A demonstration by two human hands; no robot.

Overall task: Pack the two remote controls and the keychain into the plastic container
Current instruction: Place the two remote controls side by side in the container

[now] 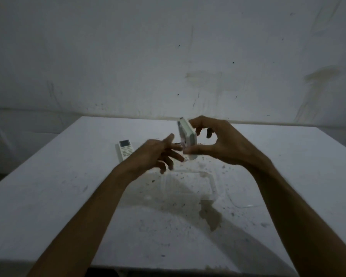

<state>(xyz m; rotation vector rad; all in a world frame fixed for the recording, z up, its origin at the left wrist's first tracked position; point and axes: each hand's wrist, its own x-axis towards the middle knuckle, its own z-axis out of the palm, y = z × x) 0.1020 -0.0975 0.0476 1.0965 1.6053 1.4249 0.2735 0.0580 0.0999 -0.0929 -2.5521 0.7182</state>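
On the table (48, 196), one remote (125, 151); another (187, 136) in right hand (222, 144).

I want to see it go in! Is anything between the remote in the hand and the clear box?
Nothing visible blocks it. The right hand holds the remote above the clear container, which looks open-topped. The left hand hovers nearby, just off to the side.

I have a single head-worn wide-angle view. It looks forward and down from behind both forearms across the white table (48, 196), facing the marked wall (168, 56). The hands sit mid-frame, fairly close.
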